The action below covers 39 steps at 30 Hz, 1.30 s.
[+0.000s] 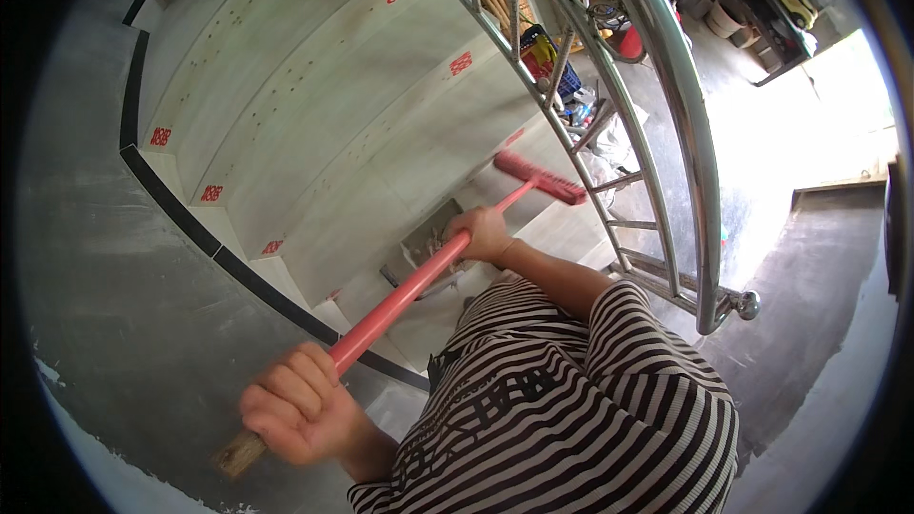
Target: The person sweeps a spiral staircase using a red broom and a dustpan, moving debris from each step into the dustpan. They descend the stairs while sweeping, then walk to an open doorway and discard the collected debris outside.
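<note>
A broom with a red handle [400, 300] runs diagonally across the view. My left hand [296, 400] is closed around the handle near its bare wooden end [241, 453]. Farther down the shaft, my right hand [482, 234] also grips it. The red broom head [539, 178] rests on a pale stair tread, close to the foot of the railing. Beneath the shaft, beside my right hand, sits a grey dustpan [444, 214] with loose debris in it; the shaft and hand partly cover it.
Pale tiled stairs [343, 121] with red printed marks descend ahead. Black skirting [171, 207] edges the grey wall at left. A stainless steel railing [696, 150] curves along the right. Beyond it are a blue basket [568, 78], bags, buckets [725, 18] and a bright doorway.
</note>
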{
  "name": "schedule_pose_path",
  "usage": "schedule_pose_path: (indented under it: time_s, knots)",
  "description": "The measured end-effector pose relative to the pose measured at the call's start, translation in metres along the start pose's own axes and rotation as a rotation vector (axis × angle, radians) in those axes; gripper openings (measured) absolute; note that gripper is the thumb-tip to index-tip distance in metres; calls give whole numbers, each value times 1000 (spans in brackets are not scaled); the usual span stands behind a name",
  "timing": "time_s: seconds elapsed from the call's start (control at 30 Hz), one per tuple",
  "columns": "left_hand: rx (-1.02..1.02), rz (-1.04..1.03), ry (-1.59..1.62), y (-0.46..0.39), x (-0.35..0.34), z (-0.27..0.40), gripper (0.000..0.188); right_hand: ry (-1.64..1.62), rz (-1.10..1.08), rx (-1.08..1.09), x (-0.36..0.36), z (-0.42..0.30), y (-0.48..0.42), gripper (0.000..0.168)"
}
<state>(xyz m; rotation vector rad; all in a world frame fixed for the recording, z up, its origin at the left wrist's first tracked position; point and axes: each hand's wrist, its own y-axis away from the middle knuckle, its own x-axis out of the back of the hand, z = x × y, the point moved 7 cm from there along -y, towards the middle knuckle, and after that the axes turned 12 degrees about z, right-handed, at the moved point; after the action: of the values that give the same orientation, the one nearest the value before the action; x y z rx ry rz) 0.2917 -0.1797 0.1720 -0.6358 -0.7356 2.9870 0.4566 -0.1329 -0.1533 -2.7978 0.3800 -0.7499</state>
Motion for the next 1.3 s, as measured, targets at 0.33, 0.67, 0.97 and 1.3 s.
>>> schedule_pose_path:
  time_s: [0.33,0.67,0.97,1.3]
  knots:
    - [-82,-463,-105,11,-54,31,37,-146,-240,179,-48,-38,30,13]
    - [253,-215,10,24,-2,-68,31,163,355,36,34,68,1,22]
    - [32,-64,-88,5,4,2,29,4,-199,53,-52,-7,29,15]
    - [375,-60,-185,18,48,-108,33,306,363,-34,12,109,2,12]
